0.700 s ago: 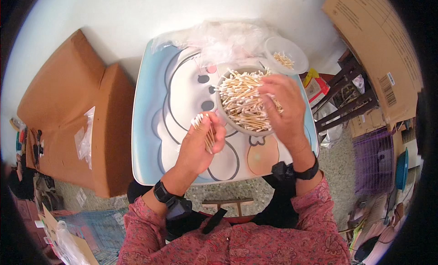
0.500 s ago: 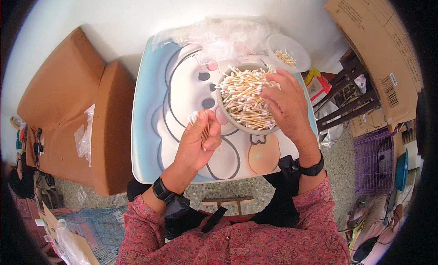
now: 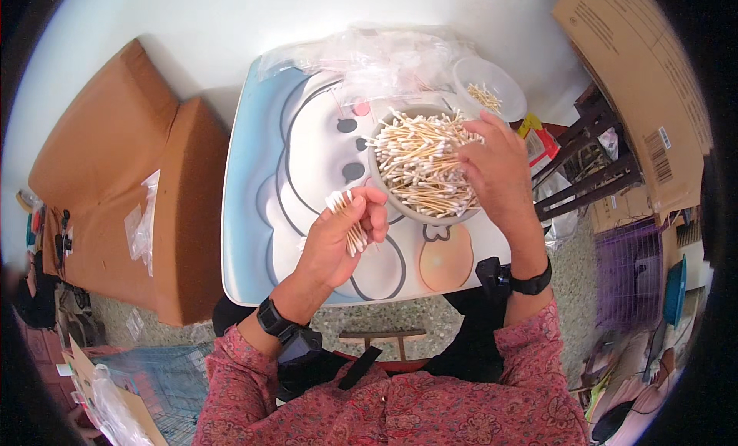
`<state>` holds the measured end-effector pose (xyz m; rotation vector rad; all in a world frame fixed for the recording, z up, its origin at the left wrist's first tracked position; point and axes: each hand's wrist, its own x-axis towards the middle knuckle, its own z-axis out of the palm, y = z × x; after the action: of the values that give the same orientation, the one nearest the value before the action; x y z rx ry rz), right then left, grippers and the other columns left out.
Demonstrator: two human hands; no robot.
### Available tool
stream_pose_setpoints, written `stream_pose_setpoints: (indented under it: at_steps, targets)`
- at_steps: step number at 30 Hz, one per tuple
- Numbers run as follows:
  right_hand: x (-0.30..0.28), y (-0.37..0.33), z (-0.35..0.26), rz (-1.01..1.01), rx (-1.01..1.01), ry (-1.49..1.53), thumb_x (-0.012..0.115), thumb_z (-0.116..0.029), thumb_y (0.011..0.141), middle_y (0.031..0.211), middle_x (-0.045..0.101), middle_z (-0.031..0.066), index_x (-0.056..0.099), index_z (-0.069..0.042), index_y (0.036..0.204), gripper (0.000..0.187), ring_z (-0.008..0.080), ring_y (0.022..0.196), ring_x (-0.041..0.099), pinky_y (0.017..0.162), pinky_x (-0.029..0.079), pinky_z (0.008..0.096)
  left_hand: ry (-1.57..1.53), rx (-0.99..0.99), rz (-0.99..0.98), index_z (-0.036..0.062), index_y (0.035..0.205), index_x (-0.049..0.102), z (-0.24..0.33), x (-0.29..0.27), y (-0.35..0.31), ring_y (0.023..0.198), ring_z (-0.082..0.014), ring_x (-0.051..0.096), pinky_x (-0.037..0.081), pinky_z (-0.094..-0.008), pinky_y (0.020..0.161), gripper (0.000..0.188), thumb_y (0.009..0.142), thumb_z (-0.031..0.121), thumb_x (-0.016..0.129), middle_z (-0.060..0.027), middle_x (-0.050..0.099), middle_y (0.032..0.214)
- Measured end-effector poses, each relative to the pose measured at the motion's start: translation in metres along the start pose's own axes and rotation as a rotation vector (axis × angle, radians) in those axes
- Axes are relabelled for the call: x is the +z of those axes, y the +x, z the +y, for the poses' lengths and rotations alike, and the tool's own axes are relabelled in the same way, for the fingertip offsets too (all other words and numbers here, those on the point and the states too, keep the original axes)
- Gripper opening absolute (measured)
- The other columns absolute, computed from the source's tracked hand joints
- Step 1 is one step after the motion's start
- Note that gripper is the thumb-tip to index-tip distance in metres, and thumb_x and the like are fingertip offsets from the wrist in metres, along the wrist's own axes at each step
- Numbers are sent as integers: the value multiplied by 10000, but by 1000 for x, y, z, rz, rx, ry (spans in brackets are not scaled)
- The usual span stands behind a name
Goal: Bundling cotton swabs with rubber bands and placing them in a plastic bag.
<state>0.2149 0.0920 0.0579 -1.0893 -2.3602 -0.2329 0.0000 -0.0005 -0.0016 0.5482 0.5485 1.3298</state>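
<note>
Above the near half of the tabletop (image 3: 257, 246), left of its middle, a bundle of cotton swabs (image 3: 356, 238) is held in the left hand (image 3: 332, 250). This grip is clenched around the sticks, with the thumb laid over them, and the white tips come out at the top. To the right of it, toward the right edge of the tabletop, stands a round grey bowl (image 3: 405, 210), filled up to the rim with a loose heap of swabs (image 3: 423, 158) which point in many directions. The right hand (image 3: 501, 173) is over the right side of this bowl; its grip is released, the thumb and the bent fingers being apart. Near the far right corner lies a translucent round lid (image 3: 511, 100), and on it a small pile of swabs (image 3: 484, 98). Clear plastic bags (image 3: 384, 66) are spread along the far edge. Beyond the left edge is a brown sofa (image 3: 100, 177); beyond the right edge, a large cardboard box (image 3: 646, 85) and a purple wire cage (image 3: 629, 269).
</note>
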Motion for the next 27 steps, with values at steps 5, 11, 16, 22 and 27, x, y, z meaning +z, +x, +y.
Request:
stream_pose_setpoints:
  at_steps: [5, 11, 16, 22, 27]
  targets:
    - [-9, 0, 7, 106, -5, 29, 637, -68, 714, 1001, 587, 72, 584, -85, 832, 130, 281, 1064, 522, 851, 386, 418, -49, -2, -78, 49, 1005, 546, 4, -2, 1, 561, -100, 438, 357, -220, 510, 202, 943, 232, 484, -15, 522, 706]
    - [-1, 1, -29, 119, -79, 330, 639, -48, 697, 779, 565, 79, 570, -90, 816, 144, 303, 768, 553, 694, 410, 402, -105, -165, -52, 70, 971, 537, 8, -4, -3, 488, -52, 382, 291, -173, 431, 109, 894, 140, 568, -17, 501, 676]
    - [4, -1, -51, 108, -149, 396, 644, -33, 675, 744, 541, 77, 566, -86, 808, 163, 298, 726, 538, 660, 409, 395, -83, -171, -26, 81, 956, 534, 6, 0, -2, 493, -47, 385, 277, -175, 419, 107, 877, 117, 595, -15, 498, 665]
    - [20, -7, -69, 93, -170, 460, 636, -15, 655, 753, 522, 90, 555, -73, 839, 209, 299, 710, 521, 638, 402, 398, 13, -37, 78, 90, 909, 527, 6, -2, -1, 476, -62, 365, 293, -188, 429, 48, 896, 124, 557, -28, 509, 667]
    - [25, -13, -82, 92, -103, 494, 631, -11, 653, 760, 517, 95, 544, -67, 853, 225, 301, 713, 521, 638, 400, 400, 13, 47, 110, 92, 911, 522, 8, -3, -1, 508, -56, 390, 279, -183, 427, 69, 874, 85, 580, -19, 530, 699]
